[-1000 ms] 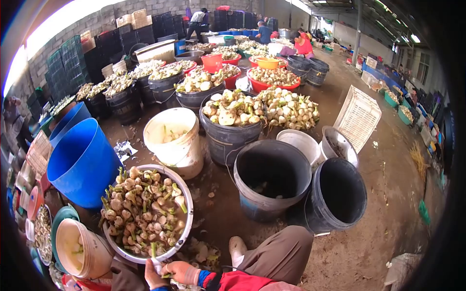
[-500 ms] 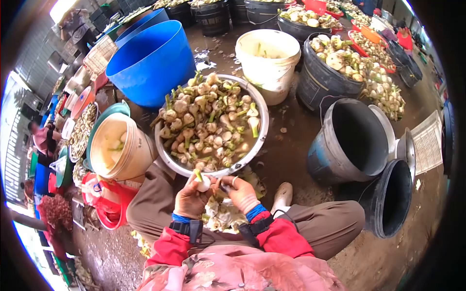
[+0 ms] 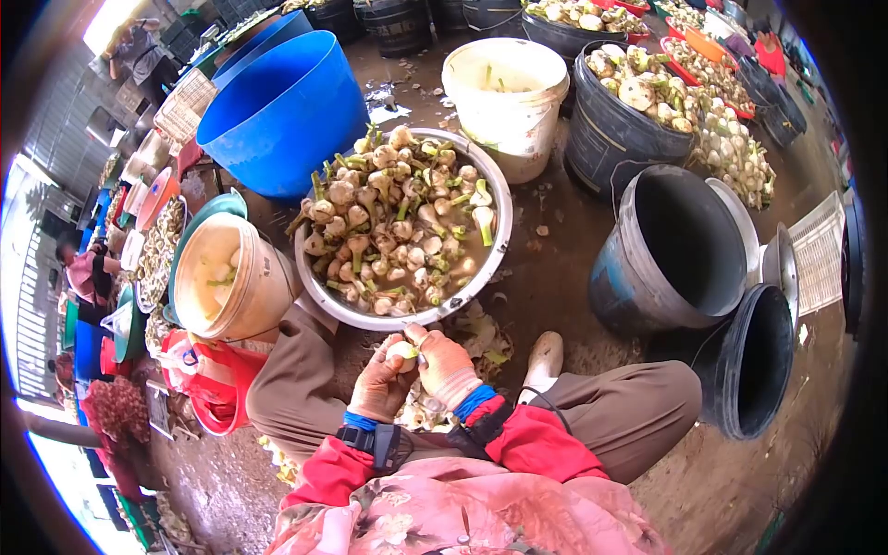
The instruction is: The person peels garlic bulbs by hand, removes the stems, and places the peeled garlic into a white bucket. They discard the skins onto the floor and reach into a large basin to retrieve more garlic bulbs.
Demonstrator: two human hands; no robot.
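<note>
My left hand (image 3: 377, 387) is closed around a garlic bulb (image 3: 401, 351), pale and smooth with a bit of green stem. Against that bulb presses my right hand (image 3: 447, 372), its fingers curled around what looks like a small knife (image 3: 422, 359), mostly hidden. Just beyond both hands stands a round metal basin (image 3: 505, 217), where many unpeeled garlic bulbs (image 3: 388, 213) with short green stems lie in murky water. Peeled skins and leaves (image 3: 430, 414) lie on the ground below my hands.
A cream bucket (image 3: 268, 277) stands left of the basin, with a blue tub (image 3: 287, 139) and a white bucket (image 3: 513, 120) behind. Dark buckets (image 3: 620, 277) sit to the right. A heaped black tub (image 3: 610, 134) stands farther back. Other people (image 3: 88, 268) are at left.
My hands have drawn closer together, the right thumb now up over the bulb. The bulb has turned in my left hand, its green stem now toward the right hand.
</note>
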